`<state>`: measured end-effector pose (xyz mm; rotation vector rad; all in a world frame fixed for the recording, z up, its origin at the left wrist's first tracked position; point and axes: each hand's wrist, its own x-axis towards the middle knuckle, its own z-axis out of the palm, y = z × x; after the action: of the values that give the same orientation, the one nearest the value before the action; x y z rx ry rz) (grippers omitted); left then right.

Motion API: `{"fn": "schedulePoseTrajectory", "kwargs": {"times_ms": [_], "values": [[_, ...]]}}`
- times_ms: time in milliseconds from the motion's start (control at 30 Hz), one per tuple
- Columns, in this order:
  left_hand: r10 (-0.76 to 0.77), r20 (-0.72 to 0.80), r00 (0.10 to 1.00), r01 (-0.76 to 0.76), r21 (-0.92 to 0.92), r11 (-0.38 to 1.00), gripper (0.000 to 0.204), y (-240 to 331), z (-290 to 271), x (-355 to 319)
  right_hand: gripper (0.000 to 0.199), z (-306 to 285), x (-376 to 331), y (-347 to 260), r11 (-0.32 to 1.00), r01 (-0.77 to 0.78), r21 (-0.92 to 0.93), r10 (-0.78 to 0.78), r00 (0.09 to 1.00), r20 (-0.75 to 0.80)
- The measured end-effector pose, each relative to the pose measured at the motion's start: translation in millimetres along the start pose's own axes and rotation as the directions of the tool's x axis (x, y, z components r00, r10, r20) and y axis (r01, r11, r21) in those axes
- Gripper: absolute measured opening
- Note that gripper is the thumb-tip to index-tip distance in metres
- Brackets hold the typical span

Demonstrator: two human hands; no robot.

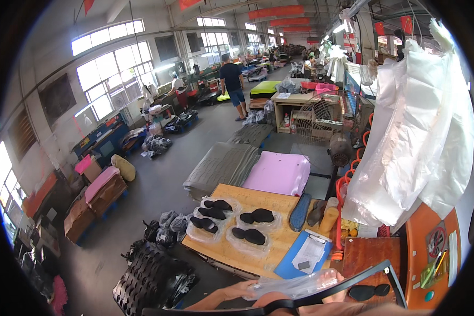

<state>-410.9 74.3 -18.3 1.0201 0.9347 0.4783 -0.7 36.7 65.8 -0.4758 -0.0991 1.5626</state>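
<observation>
A clear plastic bag [292, 284] is stretched between my two hands at the near edge of the wooden table. My left hand [239, 289] is closed on the bag's left end. My right hand [333, 282] grips the other end, partly hidden behind the plastic and a black frame. Beyond them, several pairs of black shoe insoles [248, 236] lie on clear bags on the wooden table [282, 203]. A blue clipboard [288, 263] with paper lies just past my hands. Another pair of black insoles [361, 292] rests on the reddish-brown surface to the right.
A blue sole [300, 211] stands along the table's right side. Clear plastic bags [405, 137] hang at the right, near a floor fan [321, 118]. Purple sheets [277, 173] and grey sheets [221, 164] are stacked behind. Black cut sheets [147, 276] sit left; a person [230, 79] stands in the aisle.
</observation>
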Motion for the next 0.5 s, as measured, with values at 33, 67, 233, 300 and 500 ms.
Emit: {"fn": "schedulePoseTrajectory", "kwargs": {"times_ms": [33,67,233,300,500], "values": [[0.065,0.070,0.995,-0.079,0.228,0.970,0.067,-12,5,0,0.030,9,-6,-2,0.998,0.007,-0.063,-0.002,0.997,0.080],[0.039,0.046,0.998,-0.047,0.193,0.980,0.060,-24,9,0,0.030,14,-21,-4,0.949,0.049,-0.313,-0.037,0.998,0.045],[-0.205,-0.583,0.787,-0.184,-0.537,0.823,0.025,-55,-6,4,0.022,10,-37,-5,0.679,0.000,-0.734,-0.002,1.000,-0.002],[-0.335,-0.777,0.533,-0.313,-0.549,0.775,0.017,-40,-17,3,0.018,-5,-25,1,0.376,-0.048,-0.926,-0.002,0.999,-0.052],[0.477,-0.460,0.749,-0.171,0.562,0.809,0.077,54,41,-15,0.025,-9,2,56,0.347,-0.037,-0.937,0.017,0.999,-0.033]]}}
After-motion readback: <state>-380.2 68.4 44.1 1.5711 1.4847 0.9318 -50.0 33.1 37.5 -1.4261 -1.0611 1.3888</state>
